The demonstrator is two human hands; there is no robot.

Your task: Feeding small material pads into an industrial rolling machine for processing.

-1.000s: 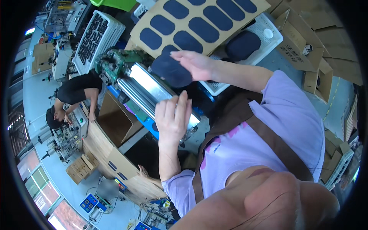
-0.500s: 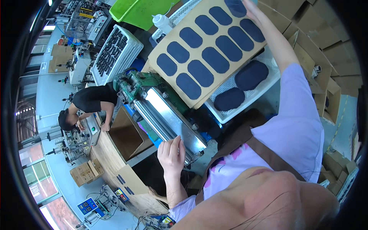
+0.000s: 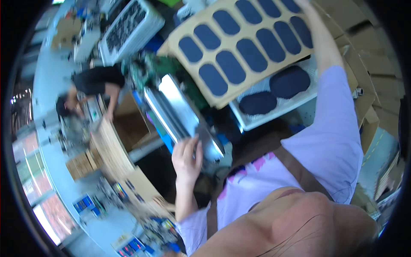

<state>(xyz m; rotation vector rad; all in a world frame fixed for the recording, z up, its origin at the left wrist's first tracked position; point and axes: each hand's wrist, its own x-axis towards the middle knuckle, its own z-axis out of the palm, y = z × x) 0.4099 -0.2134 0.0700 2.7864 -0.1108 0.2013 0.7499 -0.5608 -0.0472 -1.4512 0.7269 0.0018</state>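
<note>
Your left hand (image 3: pixel 186 159): released, fingers loosely bent, beside the roller machine (image 3: pixel 184 113). Your right hand (image 3: pixel 305 7): grip cannot be told, by dark oval pads (image 3: pixel 251 55) rowed on cardboard sheet (image 3: pixel 206 97).

Left of the wooden worktop (image 3: pixel 112 147) I see windows (image 3: pixel 45 210), white light glaring in the lowest panes. Well to the worktop's right, brown cartons (image 3: pixel 381 51) crowd beside blue-grey floor (image 3: pixel 385 145) marked with a dashed yellow line (image 3: pixel 373 149).
</note>
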